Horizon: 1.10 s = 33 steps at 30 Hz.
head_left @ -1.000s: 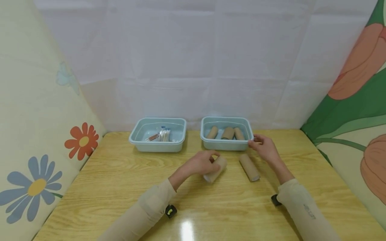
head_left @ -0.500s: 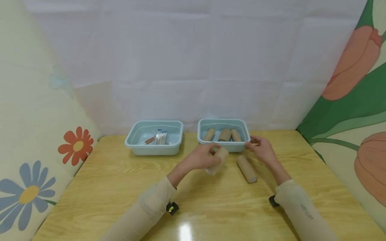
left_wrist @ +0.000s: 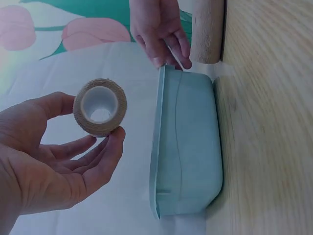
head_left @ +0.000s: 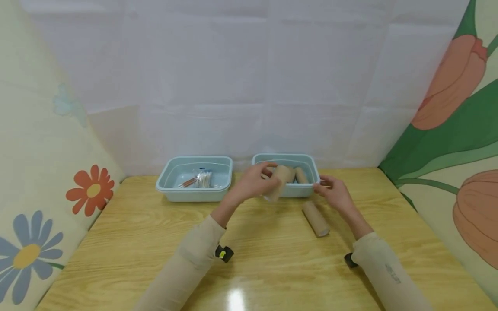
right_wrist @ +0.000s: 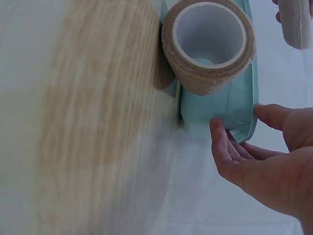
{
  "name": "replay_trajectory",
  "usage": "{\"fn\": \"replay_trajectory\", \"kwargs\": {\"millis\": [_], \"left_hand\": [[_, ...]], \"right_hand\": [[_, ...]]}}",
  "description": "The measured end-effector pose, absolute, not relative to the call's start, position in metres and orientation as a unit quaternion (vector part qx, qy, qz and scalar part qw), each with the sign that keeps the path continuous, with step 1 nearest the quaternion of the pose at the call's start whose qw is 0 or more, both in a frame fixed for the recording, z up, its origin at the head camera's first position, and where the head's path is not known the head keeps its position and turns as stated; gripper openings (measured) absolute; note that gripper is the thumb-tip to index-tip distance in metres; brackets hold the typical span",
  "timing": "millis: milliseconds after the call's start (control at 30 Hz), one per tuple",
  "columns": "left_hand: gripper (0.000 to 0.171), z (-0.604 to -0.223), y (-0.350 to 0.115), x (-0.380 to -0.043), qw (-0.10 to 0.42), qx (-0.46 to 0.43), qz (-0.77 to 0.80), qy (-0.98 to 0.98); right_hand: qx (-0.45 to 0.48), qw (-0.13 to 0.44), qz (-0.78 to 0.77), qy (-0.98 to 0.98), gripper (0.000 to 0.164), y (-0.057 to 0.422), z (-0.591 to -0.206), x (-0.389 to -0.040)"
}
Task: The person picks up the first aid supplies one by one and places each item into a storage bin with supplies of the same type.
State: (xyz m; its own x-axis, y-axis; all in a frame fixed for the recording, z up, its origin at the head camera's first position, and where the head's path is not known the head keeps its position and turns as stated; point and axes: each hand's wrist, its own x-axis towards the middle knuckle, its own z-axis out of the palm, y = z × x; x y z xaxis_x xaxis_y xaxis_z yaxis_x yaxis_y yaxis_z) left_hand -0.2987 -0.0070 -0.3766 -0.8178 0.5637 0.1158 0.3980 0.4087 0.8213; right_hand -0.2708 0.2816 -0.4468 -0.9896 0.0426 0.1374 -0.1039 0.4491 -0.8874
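Note:
My left hand (head_left: 253,181) pinches a tan bandage roll (head_left: 281,180) between thumb and fingers, tilted, in front of and partly over the near rim of the right light blue tub (head_left: 301,191). The left wrist view shows its white hollow core end-on. At that tub's front right corner, my right hand (head_left: 337,193) grips the rim, thumb on the edge and fingers against the outer wall. Several similar rolls (head_left: 301,175) lie inside the tub, partly hidden by the left hand. Another bandage roll (head_left: 316,219) rests on the table just before the tub.
A second light blue tub (head_left: 194,196) stands to the left, holding a clear packet of white cotton swabs (head_left: 204,178) and some brown-red sticks (head_left: 188,182). Behind both hangs a white sheet (head_left: 194,86). Flower-painted panels flank the wooden table (head_left: 272,268).
My left hand has lifted the bandage roll off the table and carried it up and forward to the right tub. My right hand stays at the tub's corner. The head view has shifted slightly.

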Motion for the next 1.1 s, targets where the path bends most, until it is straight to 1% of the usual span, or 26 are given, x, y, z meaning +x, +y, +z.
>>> {"fn": "replay_trajectory", "kwargs": {"millis": [200, 467, 667, 967, 1100], "left_hand": [[0.056, -0.381, -0.002, -0.313, 0.074, 0.252, 0.497, 0.827], [0.056, -0.386, 0.005, -0.332, 0.027, 0.207, 0.534, 0.819], [0.056, -0.391, 0.001, -0.341, -0.005, 0.173, 0.518, 0.838], [0.052, -0.398, -0.005, -0.352, -0.083, 0.167, 0.513, 0.838], [0.051, -0.403, -0.005, -0.354, -0.098, 0.16, 0.517, 0.835]], "right_hand": [[0.018, 0.073, 0.527, -0.847, 0.049, 0.285, -0.451, -0.273], [0.013, 0.077, 0.529, -0.845, 0.049, 0.286, -0.454, -0.276], [0.008, 0.073, 0.532, -0.843, 0.049, 0.286, -0.454, -0.277], [0.019, 0.079, 0.534, -0.842, 0.047, 0.285, -0.454, -0.279], [0.019, 0.077, 0.531, -0.844, 0.047, 0.285, -0.454, -0.277]]}}
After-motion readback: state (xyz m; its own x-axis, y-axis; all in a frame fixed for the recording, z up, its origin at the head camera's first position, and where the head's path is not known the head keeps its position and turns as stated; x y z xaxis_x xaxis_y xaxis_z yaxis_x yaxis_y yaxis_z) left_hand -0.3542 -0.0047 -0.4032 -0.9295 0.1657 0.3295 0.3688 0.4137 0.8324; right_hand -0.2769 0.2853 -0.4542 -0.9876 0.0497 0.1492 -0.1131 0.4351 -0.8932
